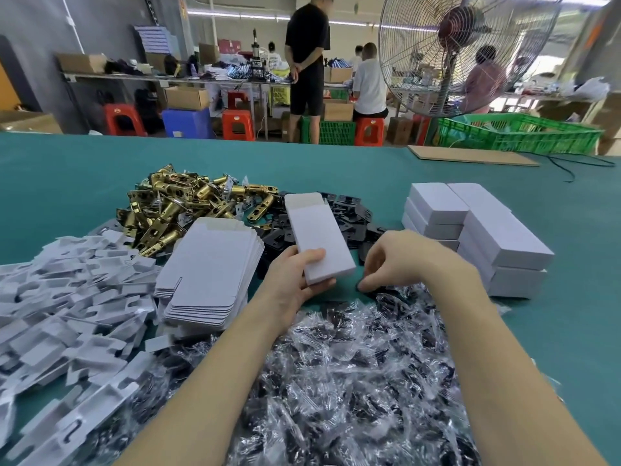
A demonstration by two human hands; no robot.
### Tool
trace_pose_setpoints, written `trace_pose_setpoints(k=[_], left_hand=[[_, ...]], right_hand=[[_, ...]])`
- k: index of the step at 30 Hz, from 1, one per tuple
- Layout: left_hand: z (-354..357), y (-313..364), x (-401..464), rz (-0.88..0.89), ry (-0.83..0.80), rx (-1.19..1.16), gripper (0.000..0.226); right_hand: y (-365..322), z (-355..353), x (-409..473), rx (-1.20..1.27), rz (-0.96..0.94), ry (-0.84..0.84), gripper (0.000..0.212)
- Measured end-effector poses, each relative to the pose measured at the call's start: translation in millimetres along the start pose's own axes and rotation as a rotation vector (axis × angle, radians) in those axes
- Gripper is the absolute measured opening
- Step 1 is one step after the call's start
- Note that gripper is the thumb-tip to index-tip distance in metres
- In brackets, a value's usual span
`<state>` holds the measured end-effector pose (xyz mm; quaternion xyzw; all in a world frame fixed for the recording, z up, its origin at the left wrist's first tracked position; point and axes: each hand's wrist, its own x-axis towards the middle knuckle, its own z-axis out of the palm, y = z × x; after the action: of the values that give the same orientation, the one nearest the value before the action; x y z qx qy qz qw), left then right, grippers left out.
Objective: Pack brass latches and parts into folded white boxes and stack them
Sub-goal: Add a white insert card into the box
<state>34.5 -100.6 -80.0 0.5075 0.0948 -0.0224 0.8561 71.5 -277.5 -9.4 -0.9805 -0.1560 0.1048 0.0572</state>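
My left hand [295,280] grips a folded white box [319,237] by its near end, its far flap standing open. My right hand [396,260] reaches down beside it, and its fingertips pinch a small clear bag of dark parts [369,289] at the top of a big heap of such bags [353,375]. A heap of brass latches [181,206] lies further back on the left. Black plates [356,216] are spread behind the box. Closed white boxes [477,230] are stacked at the right.
A stack of flat unfolded box blanks [211,274] lies left of my left hand, with white card inserts [67,297] heaped at the far left. The green table [67,176] runs back to a fan [460,52], green crates [517,132] and several people.
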Motion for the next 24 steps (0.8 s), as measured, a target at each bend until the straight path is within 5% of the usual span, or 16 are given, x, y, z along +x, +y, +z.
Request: trace_pose_setpoints(k=[4, 9, 17, 24], left_hand=[[1, -1, 0, 0.017, -0.009, 0.041, 0.025], [0, -1, 0, 0.031, -0.013, 0.061, 0.029], [0, -1, 1, 0.029, -0.012, 0.058, 0.030], [-1, -1, 1, 0.025, -0.011, 0.052, 0.033]], right_hand=[[-6, 14, 7, -0.074, 0.084, 0.004, 0.030], [1, 14, 9, -0.043, 0.110, 0.048, 0.019], [-9, 17, 9, -0.074, 0.170, 0.078, 0.032], [23, -3, 7, 0.930, 0.165, 0.186, 0.014]])
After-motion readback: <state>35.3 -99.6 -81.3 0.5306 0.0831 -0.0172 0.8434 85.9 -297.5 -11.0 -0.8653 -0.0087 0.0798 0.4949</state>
